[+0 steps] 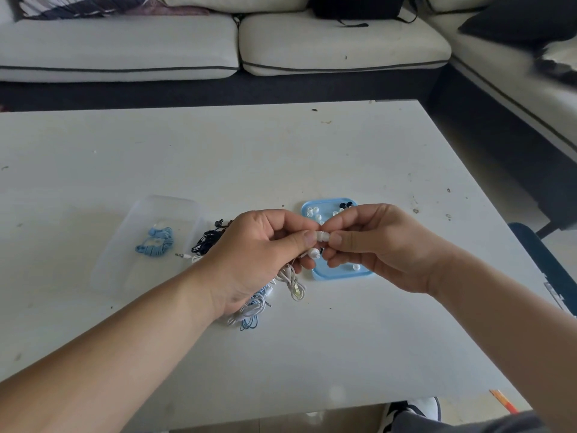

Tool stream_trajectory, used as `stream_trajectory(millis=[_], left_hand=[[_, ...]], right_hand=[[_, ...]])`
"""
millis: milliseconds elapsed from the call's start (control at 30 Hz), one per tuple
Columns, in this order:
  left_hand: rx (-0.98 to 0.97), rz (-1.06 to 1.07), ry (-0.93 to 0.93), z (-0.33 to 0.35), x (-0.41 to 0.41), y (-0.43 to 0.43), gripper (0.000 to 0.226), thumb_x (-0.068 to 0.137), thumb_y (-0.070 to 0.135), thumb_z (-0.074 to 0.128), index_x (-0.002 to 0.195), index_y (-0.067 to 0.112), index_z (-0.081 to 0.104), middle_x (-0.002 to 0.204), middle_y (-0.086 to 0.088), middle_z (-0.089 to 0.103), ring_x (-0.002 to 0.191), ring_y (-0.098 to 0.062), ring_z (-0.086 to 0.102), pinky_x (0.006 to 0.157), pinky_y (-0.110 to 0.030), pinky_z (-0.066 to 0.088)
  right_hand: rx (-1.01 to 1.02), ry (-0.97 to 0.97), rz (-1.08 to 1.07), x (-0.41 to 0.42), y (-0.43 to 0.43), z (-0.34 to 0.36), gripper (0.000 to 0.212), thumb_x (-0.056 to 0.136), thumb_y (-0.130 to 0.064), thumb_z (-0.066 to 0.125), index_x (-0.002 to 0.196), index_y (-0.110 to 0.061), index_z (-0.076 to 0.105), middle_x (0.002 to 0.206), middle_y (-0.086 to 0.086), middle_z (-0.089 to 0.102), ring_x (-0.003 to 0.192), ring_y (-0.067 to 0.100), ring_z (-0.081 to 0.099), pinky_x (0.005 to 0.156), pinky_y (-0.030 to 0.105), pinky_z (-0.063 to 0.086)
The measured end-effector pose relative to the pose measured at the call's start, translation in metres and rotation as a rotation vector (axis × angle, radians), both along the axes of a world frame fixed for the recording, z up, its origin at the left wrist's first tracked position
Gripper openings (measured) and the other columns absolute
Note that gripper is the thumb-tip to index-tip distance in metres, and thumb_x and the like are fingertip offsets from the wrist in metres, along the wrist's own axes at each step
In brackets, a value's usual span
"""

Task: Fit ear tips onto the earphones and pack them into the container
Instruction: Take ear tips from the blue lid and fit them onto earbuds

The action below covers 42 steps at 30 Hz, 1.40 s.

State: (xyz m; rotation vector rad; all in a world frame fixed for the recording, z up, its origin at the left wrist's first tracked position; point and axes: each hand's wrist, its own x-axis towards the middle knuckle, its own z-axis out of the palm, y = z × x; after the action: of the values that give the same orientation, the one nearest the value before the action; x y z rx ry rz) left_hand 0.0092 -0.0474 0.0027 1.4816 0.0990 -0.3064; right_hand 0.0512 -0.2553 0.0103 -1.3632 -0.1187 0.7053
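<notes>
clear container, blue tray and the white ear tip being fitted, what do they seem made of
Clear container: probably thin plastic, frosted and translucent; the table shows through its walls.
Blue tray: likely moulded plastic, smooth, with a rounded raised rim.
White ear tip: probably silicone, matte; too small to be sure.

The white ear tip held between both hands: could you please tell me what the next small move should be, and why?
Probably press the white ear tip toward the left hand until it seats. The right hand pinches it against the white earphones that the left hand grips, and whether it is fully on cannot be seen.
</notes>
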Motion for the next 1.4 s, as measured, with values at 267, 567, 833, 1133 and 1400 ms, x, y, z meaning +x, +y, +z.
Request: stream_trajectory(millis=[267, 567, 833, 1133, 1400], left_hand=[[0.017, 0.053, -0.020, 0.002, 0.000, 0.000, 0.005, 0.092, 0.007, 0.073, 0.096, 0.010, 0.076, 0.080, -0.010, 0.076, 0.070, -0.019, 0.071, 0.068, -0.028, 0.057], [0.057, 0.093, -0.035, 0.001, 0.001, -0.002, 0.006, 0.093, 0.011, 0.073, 0.099, 0.009, 0.074, 0.079, -0.008, 0.076, 0.071, -0.017, 0.072, 0.064, -0.024, 0.056], [0.004, 0.107, 0.102, -0.001, 0.000, -0.002, 0.011, 0.093, 0.009, 0.073, 0.103, 0.004, 0.075, 0.080, -0.012, 0.075, 0.070, -0.020, 0.068, 0.065, -0.029, 0.053], [-0.051, 0.156, 0.130, 0.002, 0.001, -0.003, 0.006, 0.093, 0.008, 0.072, 0.098, 0.009, 0.074, 0.078, -0.009, 0.075, 0.068, -0.018, 0.070, 0.061, -0.025, 0.054], [-0.060, 0.128, 0.134, 0.003, 0.001, -0.004, 0.008, 0.094, 0.011, 0.070, 0.099, 0.007, 0.075, 0.083, -0.012, 0.076, 0.073, -0.020, 0.072, 0.063, -0.027, 0.054]], right_hand=[[-0.015, 0.029, -0.078, -0.003, 0.004, -0.004, 0.024, 0.081, -0.004, 0.072, 0.102, 0.008, 0.073, 0.090, 0.023, 0.072, 0.080, 0.028, 0.072, 0.075, 0.032, 0.062], [-0.041, 0.013, -0.124, -0.007, 0.008, 0.001, 0.028, 0.080, -0.006, 0.076, 0.104, 0.009, 0.074, 0.095, 0.028, 0.070, 0.078, 0.028, 0.070, 0.073, 0.032, 0.061], [-0.348, -0.416, -0.205, -0.016, 0.014, 0.001, 0.010, 0.085, -0.002, 0.080, 0.090, -0.010, 0.081, 0.080, 0.008, 0.079, 0.075, 0.024, 0.077, 0.081, 0.026, 0.061], [-0.235, -0.252, -0.250, -0.014, 0.013, 0.002, 0.012, 0.092, 0.001, 0.070, 0.102, -0.003, 0.077, 0.086, 0.016, 0.078, 0.077, 0.031, 0.076, 0.080, 0.036, 0.062], [-0.224, -0.220, -0.235, -0.012, 0.011, -0.004, 0.009, 0.091, 0.002, 0.072, 0.096, -0.002, 0.078, 0.087, 0.020, 0.077, 0.076, 0.033, 0.075, 0.079, 0.039, 0.062]])
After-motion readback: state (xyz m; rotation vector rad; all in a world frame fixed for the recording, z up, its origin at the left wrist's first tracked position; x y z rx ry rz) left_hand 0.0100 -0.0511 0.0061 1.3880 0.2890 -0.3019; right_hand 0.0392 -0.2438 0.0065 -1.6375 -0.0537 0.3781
